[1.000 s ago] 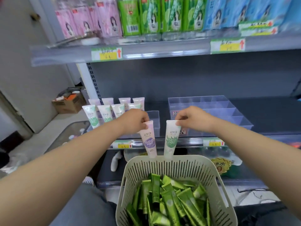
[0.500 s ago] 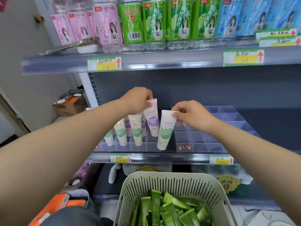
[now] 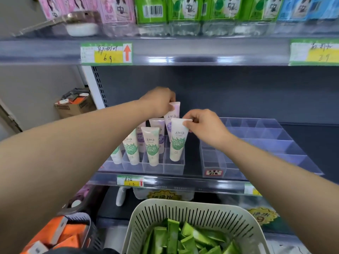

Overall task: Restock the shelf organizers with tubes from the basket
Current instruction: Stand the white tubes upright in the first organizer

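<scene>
Two bare arms reach to a shop shelf. The right hand [image 3: 202,126] pinches the top of a green-leaf tube [image 3: 178,140], standing in the front right cell of a clear organizer [image 3: 173,165]. The left hand [image 3: 158,101] pinches a purple tube [image 3: 173,110] just behind. Below, a slotted basket [image 3: 198,215] holds green tubes [image 3: 185,239]

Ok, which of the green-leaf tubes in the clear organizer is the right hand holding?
The rightmost white green-leaf tube, in the front row's end compartment; the right hand pinches its top, while the other green-leaf tubes stand untouched to its left.
</scene>
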The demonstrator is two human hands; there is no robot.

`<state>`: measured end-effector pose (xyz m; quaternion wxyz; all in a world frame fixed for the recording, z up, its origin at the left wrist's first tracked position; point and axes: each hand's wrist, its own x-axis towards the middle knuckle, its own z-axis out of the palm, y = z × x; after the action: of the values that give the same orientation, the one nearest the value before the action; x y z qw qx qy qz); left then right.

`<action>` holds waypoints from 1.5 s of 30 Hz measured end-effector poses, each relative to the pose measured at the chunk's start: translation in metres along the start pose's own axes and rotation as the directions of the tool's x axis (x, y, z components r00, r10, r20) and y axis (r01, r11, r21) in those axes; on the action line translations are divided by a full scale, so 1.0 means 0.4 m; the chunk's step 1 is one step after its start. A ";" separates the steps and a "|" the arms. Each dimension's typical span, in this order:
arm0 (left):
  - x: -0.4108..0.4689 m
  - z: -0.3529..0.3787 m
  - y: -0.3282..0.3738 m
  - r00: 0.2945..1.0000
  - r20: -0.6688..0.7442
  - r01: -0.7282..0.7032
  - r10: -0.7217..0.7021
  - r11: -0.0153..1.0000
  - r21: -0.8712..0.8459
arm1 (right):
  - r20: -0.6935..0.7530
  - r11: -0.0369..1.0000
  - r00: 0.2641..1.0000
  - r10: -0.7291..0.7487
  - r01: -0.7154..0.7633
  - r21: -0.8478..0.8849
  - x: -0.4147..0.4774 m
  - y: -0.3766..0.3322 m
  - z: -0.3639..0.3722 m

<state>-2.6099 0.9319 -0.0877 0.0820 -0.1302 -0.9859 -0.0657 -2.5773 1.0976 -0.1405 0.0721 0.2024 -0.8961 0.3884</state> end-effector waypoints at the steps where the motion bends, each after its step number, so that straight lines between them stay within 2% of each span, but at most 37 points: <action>1: 0.009 0.010 -0.005 1.000 0.016 0.004 -0.004 1.000 -0.001 | 0.009 1.000 1.000 0.002 -0.001 -0.010 0.005 0.008 0.012; 10: 0.057 0.084 -0.033 0.995 0.100 -0.017 0.016 1.000 0.010 | 0.057 0.999 0.998 0.003 0.000 -0.043 0.038 0.059 0.077; 18: 0.077 0.111 -0.042 0.995 0.086 -0.040 0.041 0.999 -0.009 | 0.085 1.000 0.996 0.004 -0.003 -0.010 0.049 0.066 0.108; 28: 0.071 0.131 -0.049 0.984 0.161 -0.079 0.074 0.997 0.024 | 0.058 1.000 0.998 -0.005 0.006 -0.012 0.042 0.059 0.119; 33: 0.067 0.129 -0.041 0.985 0.154 -0.083 0.075 0.995 0.049 | 0.088 0.999 0.996 -0.024 0.026 -0.024 0.037 0.052 0.121; 39: 0.055 0.113 -0.036 0.989 0.134 -0.067 0.062 0.997 0.040 | 0.057 1.000 0.998 -0.011 0.011 0.006 0.034 0.053 0.113; 45: 0.038 0.090 -0.029 0.989 0.140 -0.052 0.046 0.998 0.037 | 0.042 0.996 0.998 -0.050 0.052 -0.068 0.022 0.043 0.094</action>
<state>-2.6325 0.9298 -0.1213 0.0174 -0.1570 -0.9869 -0.0344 -2.5914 1.0780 -0.1753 0.0708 0.2304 -0.9047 0.3513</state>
